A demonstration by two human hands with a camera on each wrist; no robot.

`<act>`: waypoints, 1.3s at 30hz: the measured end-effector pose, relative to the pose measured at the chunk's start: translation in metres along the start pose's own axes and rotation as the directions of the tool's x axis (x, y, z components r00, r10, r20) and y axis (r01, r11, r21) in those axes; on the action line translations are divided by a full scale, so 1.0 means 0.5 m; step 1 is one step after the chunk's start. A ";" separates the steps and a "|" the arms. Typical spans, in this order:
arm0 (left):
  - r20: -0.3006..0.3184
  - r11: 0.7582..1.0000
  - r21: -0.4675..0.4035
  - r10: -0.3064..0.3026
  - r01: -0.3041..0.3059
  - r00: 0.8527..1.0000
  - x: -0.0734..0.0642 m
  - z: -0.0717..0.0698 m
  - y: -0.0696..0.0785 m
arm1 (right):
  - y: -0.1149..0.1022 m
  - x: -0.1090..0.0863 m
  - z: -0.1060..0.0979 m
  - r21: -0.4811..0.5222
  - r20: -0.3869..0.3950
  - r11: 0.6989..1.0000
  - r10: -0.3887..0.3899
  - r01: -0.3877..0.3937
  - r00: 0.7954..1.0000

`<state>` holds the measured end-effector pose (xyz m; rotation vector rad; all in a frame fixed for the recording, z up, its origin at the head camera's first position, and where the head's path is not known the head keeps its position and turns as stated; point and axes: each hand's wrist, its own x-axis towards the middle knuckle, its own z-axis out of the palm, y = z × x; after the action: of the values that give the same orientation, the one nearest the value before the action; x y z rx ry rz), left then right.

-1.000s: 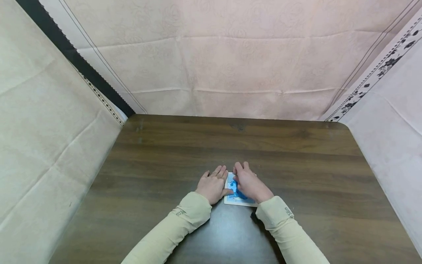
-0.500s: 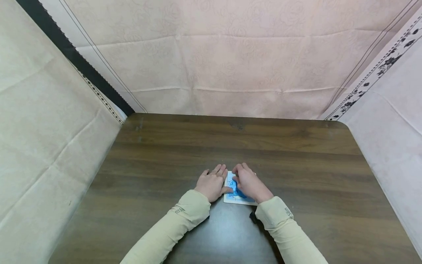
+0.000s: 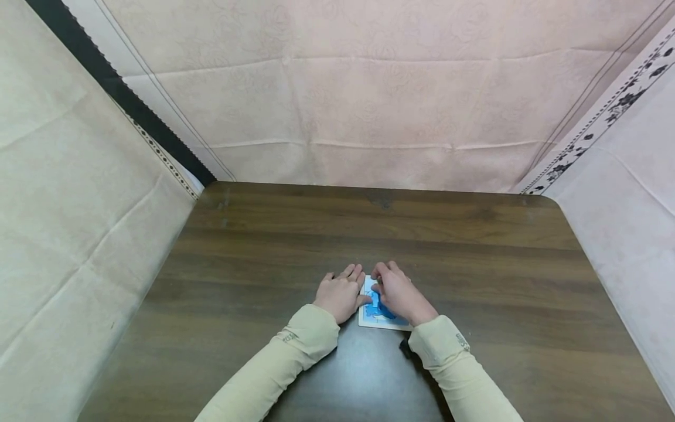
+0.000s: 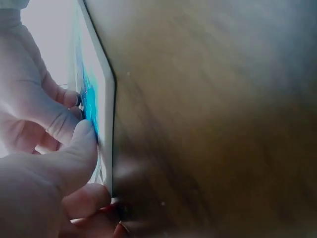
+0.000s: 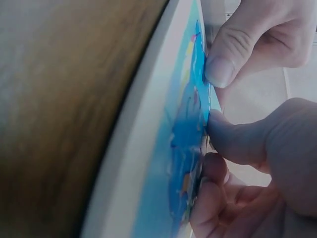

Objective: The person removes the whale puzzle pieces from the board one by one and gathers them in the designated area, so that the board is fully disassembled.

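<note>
A small flat board [image 3: 373, 321] with a blue picture and a pale border lies on the table between the hands. Beside its left edge rests the left hand [image 3: 338, 298], fingers stretched out flat and thumb reaching over the picture. In the left wrist view, that thumb [image 4: 84, 144] touches the blue area. The right hand [image 3: 402, 298] is bent over the board's right part and covers much of it. Seen from the right wrist, its thumb and curled fingers [image 5: 213, 193] are at the picture's surface [image 5: 183, 144]; I cannot tell whether they pinch a piece.
The brown wood-grain table [image 3: 253, 246] has rounded far corners. Behind it hangs a pale cloth [image 3: 369, 117], with further cloths [image 3: 79, 246] on both sides. Something small and black [image 3: 405, 347] shows under the right cuff.
The left thumb has shifted slightly away from the near edge along the picture. The right hand's fingertips have moved slightly; the board stays in place.
</note>
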<state>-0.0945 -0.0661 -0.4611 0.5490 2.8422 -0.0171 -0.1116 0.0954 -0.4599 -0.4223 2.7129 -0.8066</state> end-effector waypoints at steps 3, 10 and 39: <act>-0.004 1.000 0.004 -0.005 0.005 1.000 -0.001 0.000 0.001 | 0.001 0.000 0.001 0.001 0.003 1.000 -0.003 0.003 1.000; -0.016 0.999 0.030 -0.015 0.015 1.000 0.002 -0.006 0.008 | -0.001 0.003 0.000 0.002 -0.009 1.000 -0.008 0.008 1.000; 0.019 1.000 0.024 -0.009 0.008 1.000 0.010 -0.007 0.001 | 0.016 0.005 -0.009 0.268 -0.028 0.963 0.046 -0.037 0.999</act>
<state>-0.0997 -0.0635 -0.4589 0.5387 2.8288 -0.0581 -0.1169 0.1033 -0.4611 -0.2917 2.5821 -1.1575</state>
